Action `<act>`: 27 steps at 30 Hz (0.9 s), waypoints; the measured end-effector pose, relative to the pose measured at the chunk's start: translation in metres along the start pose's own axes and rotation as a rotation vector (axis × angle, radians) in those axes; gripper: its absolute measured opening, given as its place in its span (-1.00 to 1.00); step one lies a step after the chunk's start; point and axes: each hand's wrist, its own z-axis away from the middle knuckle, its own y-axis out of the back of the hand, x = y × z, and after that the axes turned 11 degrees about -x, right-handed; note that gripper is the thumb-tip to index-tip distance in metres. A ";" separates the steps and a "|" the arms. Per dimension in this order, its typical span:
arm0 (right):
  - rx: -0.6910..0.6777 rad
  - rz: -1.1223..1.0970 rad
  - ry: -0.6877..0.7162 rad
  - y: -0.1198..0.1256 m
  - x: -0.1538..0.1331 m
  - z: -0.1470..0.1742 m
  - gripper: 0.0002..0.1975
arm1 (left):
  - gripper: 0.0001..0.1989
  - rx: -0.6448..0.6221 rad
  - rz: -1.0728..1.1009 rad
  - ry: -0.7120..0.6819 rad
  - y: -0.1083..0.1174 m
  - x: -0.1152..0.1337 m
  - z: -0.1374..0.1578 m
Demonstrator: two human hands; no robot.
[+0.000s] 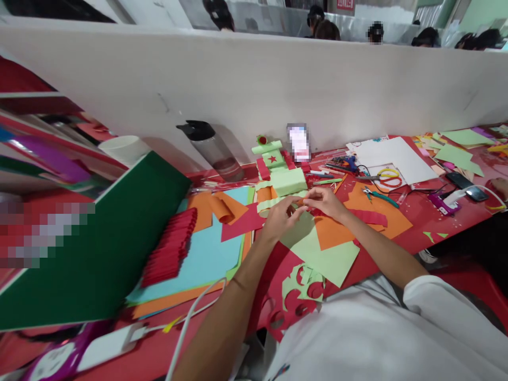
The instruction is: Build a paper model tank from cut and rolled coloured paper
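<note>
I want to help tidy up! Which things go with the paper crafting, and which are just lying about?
Probably job:
small orange paper piece in the fingers
pale-green paper block
yellow-and-red scissors

Probably lying about:
clear bottle with black lid
black rectangular device

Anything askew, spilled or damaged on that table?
No spill shows. By the table edge nearest the shirt, a pale green scrap is full of round holes; likely cutting waste. Farther left, one orange sheet curls up. The orange piece between the left hand and right hand is too small to judge.
</note>
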 end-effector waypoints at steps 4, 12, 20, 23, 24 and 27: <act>0.008 -0.072 -0.058 -0.002 0.001 0.000 -0.69 | -0.67 0.037 0.154 0.083 -0.003 0.003 -0.001; 0.023 -0.126 -0.120 -0.001 -0.001 -0.001 -0.70 | -0.61 0.003 0.502 0.086 -0.002 0.004 -0.004; 0.008 0.087 -0.083 -0.001 -0.001 0.001 -0.74 | -0.57 -0.046 0.486 0.098 -0.007 -0.001 -0.005; 0.005 0.359 -0.054 0.011 -0.008 -0.002 -0.79 | -0.58 -0.037 0.449 0.098 -0.008 -0.001 -0.004; 0.022 0.410 -0.055 0.019 -0.011 -0.003 -0.82 | -0.58 -0.036 0.430 0.094 -0.009 -0.001 -0.004; 0.170 0.579 -0.090 0.057 -0.023 0.000 -0.85 | -0.61 -0.055 0.338 0.090 -0.009 0.001 -0.001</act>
